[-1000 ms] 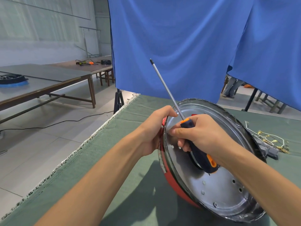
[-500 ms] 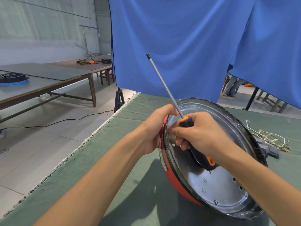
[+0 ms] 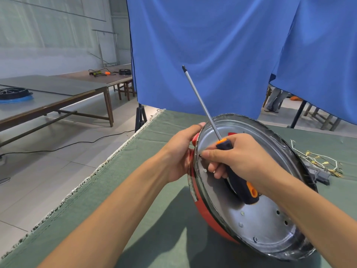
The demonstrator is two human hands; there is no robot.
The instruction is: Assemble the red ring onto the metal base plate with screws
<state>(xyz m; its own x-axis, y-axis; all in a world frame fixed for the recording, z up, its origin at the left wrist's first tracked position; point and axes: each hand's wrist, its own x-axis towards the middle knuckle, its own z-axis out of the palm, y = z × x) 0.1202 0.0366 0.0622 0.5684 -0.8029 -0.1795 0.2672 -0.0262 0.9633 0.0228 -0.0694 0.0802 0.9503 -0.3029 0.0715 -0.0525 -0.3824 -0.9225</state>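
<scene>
A: Any readable marking?

B: One pale label strip (image 3: 193, 192) on the red ring (image 3: 207, 216), near-left side. Print too small to read.

A: Left hand?

B: Left hand (image 3: 180, 151) grips the left rim of the assembly, fingers curled behind the ring, thumb over the rim edge.

A: Right hand?

B: Right hand (image 3: 238, 158) is clenched round the screwdriver (image 3: 238, 179) handle, navy with orange trim; shaft points up and far-left, away from the plate. Its thumb and forefinger tips pinch a small dark screw (image 3: 199, 155) at a hole near the plate's left edge.

A: Workpiece?

B: Metal base plate (image 3: 258, 219), shiny, shallow, with holes, sits inside the red ring. The assembly stands tilted on its near edge on the green-covered desk (image 3: 154, 219). Wire bundle (image 3: 316, 164) lies on the desk to the right.
</scene>
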